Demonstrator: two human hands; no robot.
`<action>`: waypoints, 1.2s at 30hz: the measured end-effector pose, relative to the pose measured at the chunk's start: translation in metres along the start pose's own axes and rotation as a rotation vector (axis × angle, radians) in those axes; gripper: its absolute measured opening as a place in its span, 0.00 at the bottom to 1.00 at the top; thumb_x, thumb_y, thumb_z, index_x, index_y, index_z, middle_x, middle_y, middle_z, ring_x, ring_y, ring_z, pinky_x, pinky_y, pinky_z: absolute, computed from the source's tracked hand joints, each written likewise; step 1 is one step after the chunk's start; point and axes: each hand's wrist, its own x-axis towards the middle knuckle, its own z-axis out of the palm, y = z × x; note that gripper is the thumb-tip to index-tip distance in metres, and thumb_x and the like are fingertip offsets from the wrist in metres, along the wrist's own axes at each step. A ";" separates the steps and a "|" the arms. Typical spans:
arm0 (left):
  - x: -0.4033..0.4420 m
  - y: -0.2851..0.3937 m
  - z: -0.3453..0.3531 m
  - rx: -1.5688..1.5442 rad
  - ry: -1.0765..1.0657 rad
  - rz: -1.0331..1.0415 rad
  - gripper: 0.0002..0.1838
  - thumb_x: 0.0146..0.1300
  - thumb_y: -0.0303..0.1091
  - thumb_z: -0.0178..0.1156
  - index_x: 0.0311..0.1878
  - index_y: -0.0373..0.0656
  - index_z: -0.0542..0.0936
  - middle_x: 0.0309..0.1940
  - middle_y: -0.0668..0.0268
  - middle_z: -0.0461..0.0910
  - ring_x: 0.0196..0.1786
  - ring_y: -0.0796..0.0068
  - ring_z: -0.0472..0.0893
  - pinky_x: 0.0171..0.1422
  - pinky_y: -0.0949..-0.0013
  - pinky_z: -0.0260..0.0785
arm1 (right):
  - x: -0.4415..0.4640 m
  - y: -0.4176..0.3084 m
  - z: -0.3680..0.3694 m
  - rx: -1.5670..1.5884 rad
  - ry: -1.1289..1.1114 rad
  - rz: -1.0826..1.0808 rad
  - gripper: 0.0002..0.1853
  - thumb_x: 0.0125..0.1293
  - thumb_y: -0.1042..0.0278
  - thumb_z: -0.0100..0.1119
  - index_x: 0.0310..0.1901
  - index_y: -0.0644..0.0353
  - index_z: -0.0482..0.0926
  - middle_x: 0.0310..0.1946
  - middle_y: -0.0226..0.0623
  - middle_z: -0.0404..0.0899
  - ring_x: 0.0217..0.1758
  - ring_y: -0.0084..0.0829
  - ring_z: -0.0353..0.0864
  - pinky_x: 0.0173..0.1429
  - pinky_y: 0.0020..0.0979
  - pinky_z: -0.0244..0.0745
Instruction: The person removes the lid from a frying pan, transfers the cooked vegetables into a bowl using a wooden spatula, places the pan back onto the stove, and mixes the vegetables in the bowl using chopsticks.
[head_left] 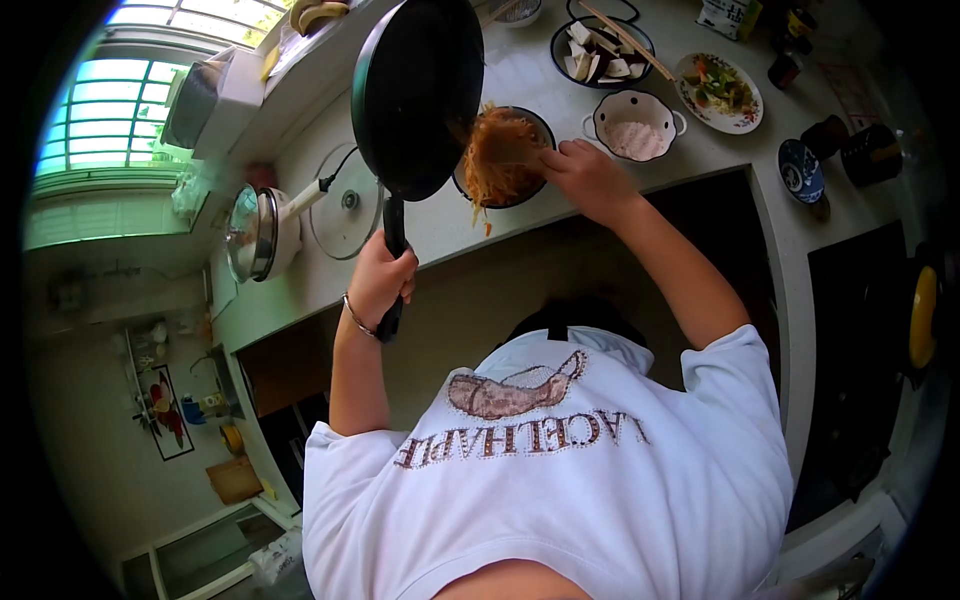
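Pan (420, 95) tilted over dark bowl (548, 125)

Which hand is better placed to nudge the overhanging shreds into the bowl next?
Right, I'd judge. The right hand is beside the bowl, gripping what looks like a spatula against the shredded food. The left hand is busy holding the tilted frying pan by its handle.

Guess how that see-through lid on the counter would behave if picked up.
The lid looks like glass, so probably stiff and breakable. Its central knob suggests a level lift. Lying flat, it seems unlikely to roll.
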 end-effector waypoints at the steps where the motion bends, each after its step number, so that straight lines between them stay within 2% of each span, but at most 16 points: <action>1: -0.002 0.001 0.001 -0.002 0.011 0.001 0.07 0.55 0.24 0.48 0.36 0.38 0.63 0.16 0.71 0.65 0.14 0.83 0.66 0.16 0.75 0.61 | 0.001 0.000 0.008 0.006 -0.004 -0.005 0.15 0.48 0.74 0.52 0.41 0.62 0.76 0.36 0.30 0.74 0.34 0.29 0.72 0.41 0.29 0.69; 9: -0.007 -0.003 -0.002 -0.002 -0.008 0.028 0.06 0.55 0.25 0.49 0.33 0.40 0.62 0.15 0.71 0.64 0.12 0.83 0.65 0.15 0.76 0.60 | -0.005 0.002 -0.016 0.035 0.037 0.089 0.15 0.47 0.76 0.53 0.39 0.62 0.77 0.35 0.30 0.75 0.33 0.31 0.72 0.39 0.30 0.69; 15: -0.012 -0.001 -0.002 -0.019 -0.003 0.022 0.06 0.55 0.25 0.50 0.33 0.40 0.62 0.15 0.71 0.64 0.12 0.83 0.65 0.16 0.76 0.60 | -0.019 0.005 -0.034 0.035 -0.065 0.079 0.14 0.48 0.76 0.53 0.40 0.63 0.77 0.35 0.32 0.75 0.33 0.32 0.72 0.40 0.30 0.70; 17: -0.011 -0.001 -0.002 -0.028 -0.005 0.024 0.06 0.55 0.25 0.50 0.33 0.40 0.62 0.15 0.71 0.64 0.13 0.83 0.65 0.16 0.76 0.60 | -0.025 0.006 -0.040 0.004 -0.029 0.078 0.07 0.47 0.75 0.53 0.31 0.60 0.76 0.28 0.31 0.72 0.32 0.31 0.73 0.40 0.31 0.71; 20: -0.011 -0.001 -0.002 -0.021 -0.018 0.028 0.06 0.55 0.25 0.50 0.33 0.41 0.62 0.15 0.71 0.64 0.13 0.83 0.65 0.16 0.76 0.60 | -0.023 0.004 -0.046 -0.014 0.038 0.078 0.07 0.46 0.75 0.53 0.30 0.61 0.76 0.28 0.31 0.72 0.33 0.31 0.72 0.40 0.31 0.71; 24: -0.010 -0.004 -0.004 -0.053 -0.039 -0.005 0.06 0.55 0.25 0.50 0.33 0.41 0.62 0.16 0.72 0.64 0.14 0.83 0.65 0.16 0.76 0.60 | -0.008 -0.009 -0.037 0.055 0.090 0.055 0.07 0.47 0.74 0.53 0.31 0.61 0.76 0.29 0.30 0.71 0.33 0.31 0.72 0.41 0.30 0.71; 26: -0.010 -0.004 -0.003 -0.068 -0.051 -0.014 0.07 0.55 0.25 0.49 0.33 0.41 0.62 0.16 0.72 0.64 0.14 0.83 0.65 0.16 0.76 0.60 | -0.008 -0.014 -0.021 0.059 0.003 -0.004 0.08 0.47 0.74 0.53 0.32 0.61 0.77 0.29 0.30 0.71 0.34 0.30 0.72 0.42 0.30 0.70; 28: -0.012 -0.001 0.000 -0.064 -0.006 -0.008 0.06 0.56 0.24 0.48 0.31 0.43 0.61 0.14 0.72 0.62 0.12 0.83 0.63 0.14 0.77 0.57 | -0.015 -0.014 -0.022 0.040 -0.012 0.007 0.08 0.48 0.74 0.53 0.32 0.60 0.78 0.29 0.29 0.71 0.35 0.30 0.72 0.42 0.29 0.70; 34: -0.013 -0.003 -0.006 -0.150 -0.027 -0.033 0.06 0.57 0.25 0.48 0.31 0.44 0.61 0.14 0.72 0.62 0.12 0.83 0.62 0.14 0.77 0.56 | -0.028 -0.003 -0.042 0.005 -0.069 0.047 0.09 0.49 0.75 0.53 0.34 0.61 0.77 0.31 0.30 0.73 0.35 0.30 0.73 0.43 0.29 0.70; 36: -0.013 -0.005 -0.007 -0.154 -0.029 -0.031 0.06 0.57 0.25 0.49 0.31 0.44 0.61 0.14 0.72 0.62 0.12 0.83 0.62 0.14 0.77 0.56 | -0.022 -0.003 -0.042 0.144 0.086 0.185 0.11 0.50 0.76 0.53 0.38 0.61 0.77 0.35 0.31 0.76 0.37 0.33 0.75 0.42 0.31 0.71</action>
